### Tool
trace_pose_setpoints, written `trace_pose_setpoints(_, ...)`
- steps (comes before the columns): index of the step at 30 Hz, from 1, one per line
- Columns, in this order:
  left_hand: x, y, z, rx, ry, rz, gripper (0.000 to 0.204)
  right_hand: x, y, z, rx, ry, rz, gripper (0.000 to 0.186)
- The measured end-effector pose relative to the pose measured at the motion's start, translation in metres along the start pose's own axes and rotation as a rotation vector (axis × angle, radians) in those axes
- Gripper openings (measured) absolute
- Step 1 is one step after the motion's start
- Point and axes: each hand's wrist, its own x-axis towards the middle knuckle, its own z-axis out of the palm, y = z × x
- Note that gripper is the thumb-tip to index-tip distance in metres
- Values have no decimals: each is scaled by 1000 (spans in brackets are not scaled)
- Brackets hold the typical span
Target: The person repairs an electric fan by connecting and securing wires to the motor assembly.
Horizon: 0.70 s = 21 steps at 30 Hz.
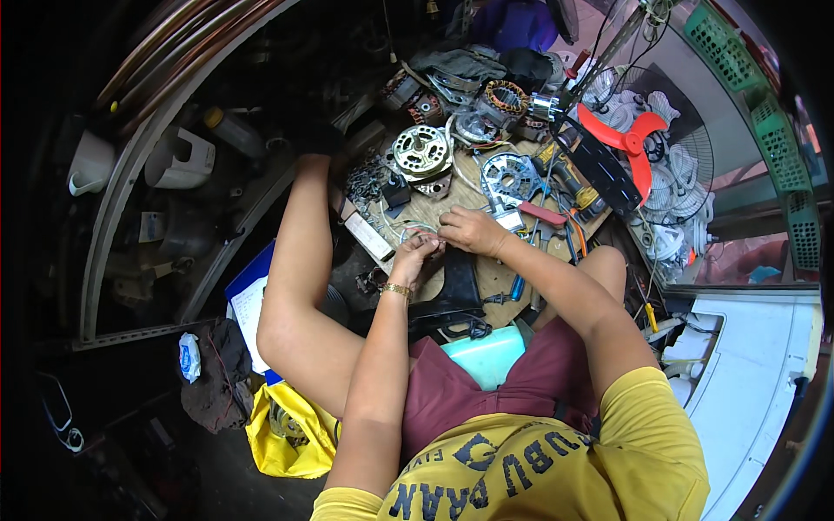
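My left hand [417, 259], with a gold bracelet at the wrist, pinches thin wires [419, 227] above the cluttered wooden work board. The fingers of my right hand [472, 230] are closed on the same wires, close to my left fingertips. Pale and reddish strands loop up behind the hands; their ends are too small to make out. Just beyond lies a small black block [397, 191]. Farther back sits a round metal motor [422, 151] with slots in its housing. A silver motor cover [511, 180] rests right of it.
A yellow-black power drill [569, 178], a red-handled tool [542, 214] and a blue screwdriver [518, 286] lie on the right. A red fan blade [627, 143] stands beyond. A turquoise case [486, 356] sits between my thighs, and a yellow bag [291, 431] is at lower left.
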Motion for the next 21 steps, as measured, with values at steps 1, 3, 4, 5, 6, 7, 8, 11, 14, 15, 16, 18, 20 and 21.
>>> trace_pose_setpoints(1,-1,0,-3,86,18,82,6,4,-3,2,11,16,24,15)
trace_pose_setpoints(3,0,-2,1,172,26,163,7,1,-7,9,14,29,53,16)
trace_pose_setpoints(4,1,-5,9,253,56,266,8,-5,-10,16,96,16,242,16)
trace_pose_setpoints(5,0,-6,15,333,89,369,9,-9,-12,20,180,4,431,16)
trace_pose_setpoints(6,0,-5,19,331,80,368,9,-12,-9,22,172,4,436,16)
trace_pose_setpoints(7,0,-4,23,589,132,473,10,-17,-6,23,939,-119,1015,18)
trace_pose_setpoints(8,-3,-2,20,850,202,576,11,-14,-8,25,1746,-257,1546,20)
trace_pose_setpoints(11,-3,-1,20,817,187,594,11,-16,-14,17,1777,-209,1515,20)
trace_pose_setpoints(14,2,-4,11,721,163,555,11,-9,-25,7,1325,-177,1415,13)
trace_pose_setpoints(15,3,-5,5,662,157,517,11,-8,-31,2,842,-75,1077,12)
trace_pose_setpoints(16,3,-7,-2,663,164,517,11,-6,-37,-1,375,22,719,17)
trace_pose_setpoints(18,6,-9,5,679,174,489,10,-12,-40,-9,152,142,514,28)
trace_pose_setpoints(20,8,-10,6,691,175,477,10,-13,-41,-12,-37,34,382,24)
trace_pose_setpoints(21,8,-10,4,662,175,474,10,-11,-41,-12,-34,37,378,24)
